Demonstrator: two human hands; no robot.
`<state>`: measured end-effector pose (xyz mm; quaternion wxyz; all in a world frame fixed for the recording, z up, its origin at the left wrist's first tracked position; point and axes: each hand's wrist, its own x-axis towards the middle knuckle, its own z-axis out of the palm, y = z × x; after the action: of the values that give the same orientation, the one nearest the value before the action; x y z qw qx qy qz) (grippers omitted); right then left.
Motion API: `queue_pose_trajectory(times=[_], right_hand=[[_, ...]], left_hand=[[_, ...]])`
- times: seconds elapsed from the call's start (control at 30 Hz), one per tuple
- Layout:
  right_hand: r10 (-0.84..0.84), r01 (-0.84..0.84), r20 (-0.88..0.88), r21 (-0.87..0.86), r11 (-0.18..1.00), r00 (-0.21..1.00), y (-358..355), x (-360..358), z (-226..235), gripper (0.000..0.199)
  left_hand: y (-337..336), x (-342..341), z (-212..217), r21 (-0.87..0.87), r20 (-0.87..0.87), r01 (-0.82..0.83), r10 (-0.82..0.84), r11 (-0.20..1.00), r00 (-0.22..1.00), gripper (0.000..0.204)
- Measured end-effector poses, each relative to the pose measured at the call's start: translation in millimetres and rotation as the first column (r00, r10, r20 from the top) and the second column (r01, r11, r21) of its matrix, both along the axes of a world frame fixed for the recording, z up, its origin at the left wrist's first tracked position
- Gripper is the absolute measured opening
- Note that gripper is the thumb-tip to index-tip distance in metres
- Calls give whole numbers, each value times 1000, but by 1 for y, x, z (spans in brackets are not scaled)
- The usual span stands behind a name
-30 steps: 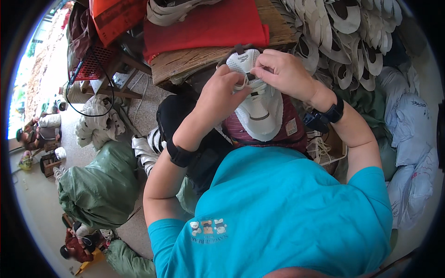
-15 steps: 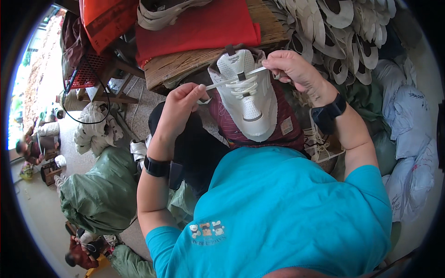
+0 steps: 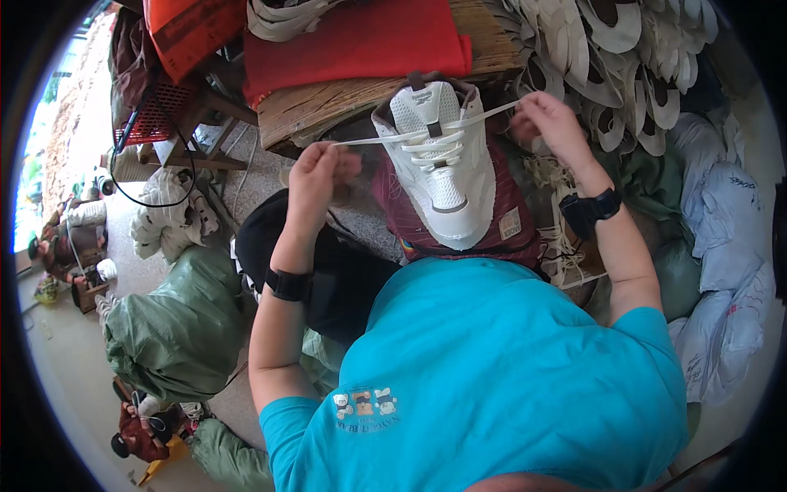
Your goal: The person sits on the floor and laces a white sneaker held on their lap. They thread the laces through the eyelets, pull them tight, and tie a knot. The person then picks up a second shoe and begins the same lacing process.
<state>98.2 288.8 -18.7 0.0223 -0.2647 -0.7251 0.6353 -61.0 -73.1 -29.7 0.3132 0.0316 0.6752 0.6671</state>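
A white sneaker [image 3: 463, 216] rests on a maroon cloth [image 3: 508, 193] over my lap, its toe pointing toward me and its tongue up at the far end. White lace is threaded through its lower eyelets. One length of shoelace [image 3: 365, 141] runs out left to my left hand [image 3: 310, 182], whose fingers are pinched on it. The other length stretches to the right, where my right hand [image 3: 548, 125] grips it between thumb and fingers. Both lengths look taut over the tongue. Some fingertips are smeared by motion.
Beyond the shoe is a wooden bench [image 3: 328, 107] with a red cloth [image 3: 361, 49]. White shoe uppers [image 3: 611, 33] are heaped at far right. A box of loose laces [image 3: 570, 254] sits by my right forearm. Green sacks [image 3: 176, 328] lie left; two people work farther off.
My hands have drawn farther apart, the left to the left and the right to the right, pulling longer lengths of shoelace out. The shoe has stayed nearly in place.
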Motion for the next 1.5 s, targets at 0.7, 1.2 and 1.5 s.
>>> queue_pose_trajectory(times=[0.7, 1.2, 1.5], right_hand=[[-422, 420, -253, -63, 905, 871, 71, 70, 13, 32], [250, -235, -156, 106, 966, 956, -72, -16, 42, 6], [344, -234, -145, 495, 837, 928, -73, -21, 48, 6]], left_hand=[[-142, -50, 23, 323, -99, -540, 595, 778, 798, 32], [47, 45, 23, 315, 13, -3, -1, 949, 1000, 18], [41, 39, 24, 91, -3, 153, -154, 984, 988, 17]])
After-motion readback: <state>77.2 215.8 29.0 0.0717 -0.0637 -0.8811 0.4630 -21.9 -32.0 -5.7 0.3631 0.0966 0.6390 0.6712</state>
